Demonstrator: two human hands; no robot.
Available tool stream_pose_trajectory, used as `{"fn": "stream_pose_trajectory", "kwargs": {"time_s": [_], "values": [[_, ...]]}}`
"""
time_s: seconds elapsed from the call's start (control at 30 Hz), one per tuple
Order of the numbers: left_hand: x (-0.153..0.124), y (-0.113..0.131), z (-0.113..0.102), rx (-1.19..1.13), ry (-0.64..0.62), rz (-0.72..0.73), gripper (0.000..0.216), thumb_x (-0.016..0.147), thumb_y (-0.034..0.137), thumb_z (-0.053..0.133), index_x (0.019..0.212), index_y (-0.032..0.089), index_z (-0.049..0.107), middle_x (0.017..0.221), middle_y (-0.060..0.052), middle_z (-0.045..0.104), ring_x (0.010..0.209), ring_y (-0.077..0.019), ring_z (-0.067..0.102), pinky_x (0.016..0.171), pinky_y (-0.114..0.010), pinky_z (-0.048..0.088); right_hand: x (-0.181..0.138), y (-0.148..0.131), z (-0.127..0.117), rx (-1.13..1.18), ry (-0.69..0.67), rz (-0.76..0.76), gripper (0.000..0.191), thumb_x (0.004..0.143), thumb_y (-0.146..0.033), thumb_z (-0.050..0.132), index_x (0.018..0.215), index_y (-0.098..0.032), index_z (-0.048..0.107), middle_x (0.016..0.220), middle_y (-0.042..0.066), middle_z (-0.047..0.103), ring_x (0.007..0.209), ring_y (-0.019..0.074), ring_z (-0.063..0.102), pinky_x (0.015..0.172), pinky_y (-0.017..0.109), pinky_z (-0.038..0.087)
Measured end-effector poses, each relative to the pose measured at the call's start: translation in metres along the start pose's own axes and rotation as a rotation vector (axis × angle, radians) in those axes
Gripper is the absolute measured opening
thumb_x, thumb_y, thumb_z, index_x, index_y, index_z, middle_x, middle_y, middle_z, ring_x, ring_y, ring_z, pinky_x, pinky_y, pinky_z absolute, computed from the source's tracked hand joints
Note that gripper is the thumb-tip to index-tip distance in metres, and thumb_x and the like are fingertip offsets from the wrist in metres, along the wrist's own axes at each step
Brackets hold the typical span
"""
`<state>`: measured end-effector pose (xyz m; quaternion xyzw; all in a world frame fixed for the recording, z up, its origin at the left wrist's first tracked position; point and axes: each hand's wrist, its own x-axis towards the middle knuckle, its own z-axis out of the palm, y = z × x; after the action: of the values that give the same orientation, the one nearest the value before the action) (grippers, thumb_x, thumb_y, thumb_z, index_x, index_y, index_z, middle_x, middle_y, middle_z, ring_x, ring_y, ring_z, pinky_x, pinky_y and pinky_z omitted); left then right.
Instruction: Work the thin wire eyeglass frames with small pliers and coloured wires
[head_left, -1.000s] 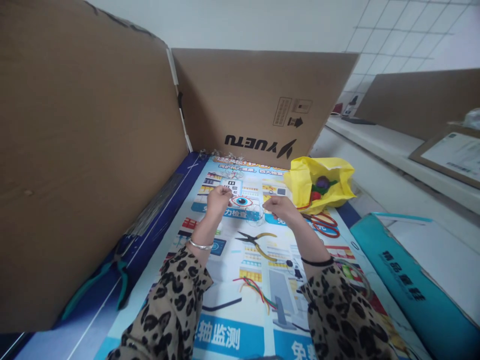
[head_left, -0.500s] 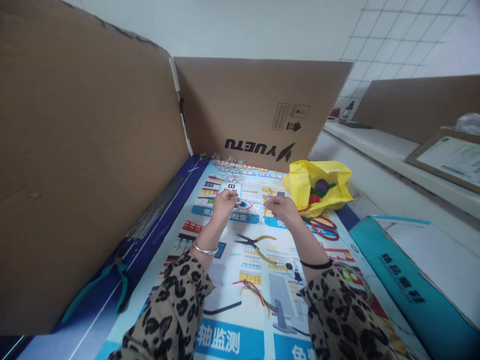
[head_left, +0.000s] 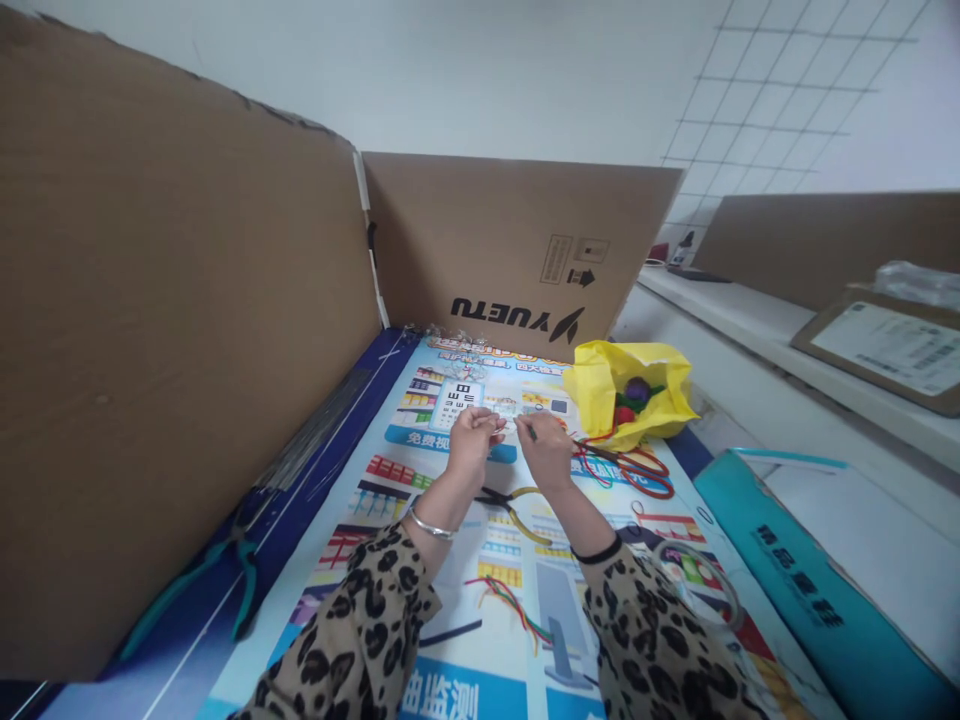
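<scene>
My left hand (head_left: 476, 442) is closed in a pinch above the printed mat (head_left: 420, 455). Close beside it, my right hand (head_left: 544, 448) pinches too, its fingers turned toward the left ones. Something thin and pale seems to lie between the fingertips, too fine to name. Behind the wrists lie pliers with yellow handles (head_left: 534, 520), partly covered by the left forearm. To the right are scissors with red-orange handles (head_left: 646, 474), with red and green thread near their blades. Nearer me is a small bunch of coloured threads (head_left: 516, 607).
A yellow bag (head_left: 592, 385) holds purple, red and green balls. Teal-handled pliers (head_left: 244, 570) lie left, below a bundle of thin rods or wires (head_left: 319, 430). Cardboard walls (head_left: 480, 230) stand left and behind. A teal box (head_left: 780, 560) and a wire coil (head_left: 739, 595) lie right.
My hands have come closer together; the left moved right and the right moved left. The view has tilted slightly upward. Red and green thread now shows by the scissors.
</scene>
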<state>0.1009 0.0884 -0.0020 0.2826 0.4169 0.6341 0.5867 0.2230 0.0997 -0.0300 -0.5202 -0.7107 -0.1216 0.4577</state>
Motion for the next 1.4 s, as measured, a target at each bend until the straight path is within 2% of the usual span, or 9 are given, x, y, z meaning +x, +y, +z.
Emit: {"fn": "stream_pose_trajectory", "kwargs": {"time_s": [0.13, 0.33, 0.6, 0.73, 1.0, 1.07, 1.2, 1.27, 1.4], "values": [[-0.002, -0.002, 0.001, -0.11, 0.023, -0.047, 0.019, 0.066, 0.011, 0.065, 0.077, 0.015, 0.051, 0.073, -0.003, 0.064, 0.068, -0.0109, 0.063, 0.063, -0.023, 0.049, -0.009, -0.005, 0.002, -0.044, 0.005, -0.167, 0.022, 0.089, -0.024, 0.045, 0.077, -0.019, 0.063, 0.074, 0.006, 0.065, 0.076, 0.0171, 0.058, 0.074, 0.028, 0.044], [-0.004, 0.002, 0.001, -0.144, 0.067, -0.083, 0.02, 0.062, 0.017, 0.068, 0.074, 0.015, 0.052, 0.068, -0.001, 0.063, 0.063, -0.0103, 0.061, 0.055, -0.02, 0.043, -0.018, -0.01, -0.002, -0.108, -0.037, -0.343, 0.023, 0.089, -0.019, 0.043, 0.076, -0.019, 0.062, 0.072, 0.006, 0.061, 0.073, 0.0165, 0.054, 0.069, 0.028, 0.041], [-0.005, -0.003, -0.002, -0.058, 0.15, -0.034, 0.029, 0.056, 0.022, 0.071, 0.077, 0.017, 0.052, 0.062, 0.003, 0.058, 0.056, -0.0083, 0.054, 0.048, -0.018, 0.03, -0.023, -0.019, -0.008, -0.124, -0.159, -0.425, 0.025, 0.089, -0.016, 0.041, 0.073, -0.018, 0.06, 0.068, 0.004, 0.055, 0.069, 0.015, 0.049, 0.066, 0.027, 0.039], [-0.009, -0.007, -0.002, -0.033, 0.138, 0.027, 0.031, 0.058, 0.018, 0.069, 0.082, 0.018, 0.049, 0.068, 0.003, 0.061, 0.058, -0.0082, 0.056, 0.052, -0.019, 0.035, -0.029, -0.021, -0.008, -0.074, -0.19, -0.373, 0.026, 0.089, -0.016, 0.041, 0.072, -0.018, 0.061, 0.07, 0.006, 0.058, 0.071, 0.0156, 0.053, 0.067, 0.027, 0.042], [-0.011, -0.015, -0.012, 0.094, 0.087, 0.185, 0.024, 0.066, 0.01, 0.062, 0.083, 0.017, 0.046, 0.068, 0.002, 0.061, 0.067, -0.01, 0.06, 0.071, -0.023, 0.045, -0.037, -0.024, -0.014, 0.152, -0.191, -0.177, 0.026, 0.09, -0.02, 0.039, 0.095, -0.02, 0.064, 0.09, 0.007, 0.069, 0.088, 0.0177, 0.062, 0.08, 0.032, 0.051], [-0.011, -0.017, -0.015, 0.148, 0.084, 0.212, 0.022, 0.067, 0.009, 0.06, 0.083, 0.017, 0.048, 0.069, 0.001, 0.063, 0.068, -0.0106, 0.061, 0.071, -0.024, 0.045, -0.037, -0.026, -0.017, 0.203, -0.175, -0.09, 0.027, 0.091, -0.022, 0.037, 0.102, -0.02, 0.062, 0.092, 0.006, 0.069, 0.082, 0.0166, 0.065, 0.076, 0.031, 0.053], [-0.016, -0.019, -0.018, 0.248, 0.089, 0.257, 0.021, 0.067, 0.006, 0.058, 0.083, 0.017, 0.052, 0.075, -0.001, 0.065, 0.075, -0.0133, 0.063, 0.073, -0.025, 0.045, -0.037, -0.034, -0.023, 0.281, -0.172, 0.07, 0.03, 0.09, -0.025, 0.038, 0.116, -0.02, 0.053, 0.085, 0.002, 0.071, 0.058, 0.0124, 0.065, 0.057, 0.025, 0.053], [-0.019, -0.018, -0.018, 0.289, 0.087, 0.276, 0.022, 0.066, 0.004, 0.057, 0.083, 0.018, 0.054, 0.076, -0.001, 0.065, 0.077, -0.0143, 0.064, 0.075, -0.026, 0.045, -0.036, -0.037, -0.026, 0.303, -0.184, 0.102, 0.027, 0.089, -0.027, 0.041, 0.109, -0.021, 0.057, 0.08, 0.0, 0.071, 0.054, 0.012, 0.064, 0.055, 0.024, 0.052], [-0.026, -0.018, -0.018, 0.356, 0.081, 0.295, 0.019, 0.066, 0.005, 0.059, 0.08, 0.018, 0.056, 0.076, -0.002, 0.067, 0.08, -0.0165, 0.065, 0.078, -0.028, 0.045, -0.033, -0.04, -0.029, 0.306, -0.189, 0.097, 0.021, 0.086, -0.027, 0.045, 0.09, -0.022, 0.065, 0.079, 0.001, 0.071, 0.064, 0.0147, 0.065, 0.062, 0.026, 0.052]]}}
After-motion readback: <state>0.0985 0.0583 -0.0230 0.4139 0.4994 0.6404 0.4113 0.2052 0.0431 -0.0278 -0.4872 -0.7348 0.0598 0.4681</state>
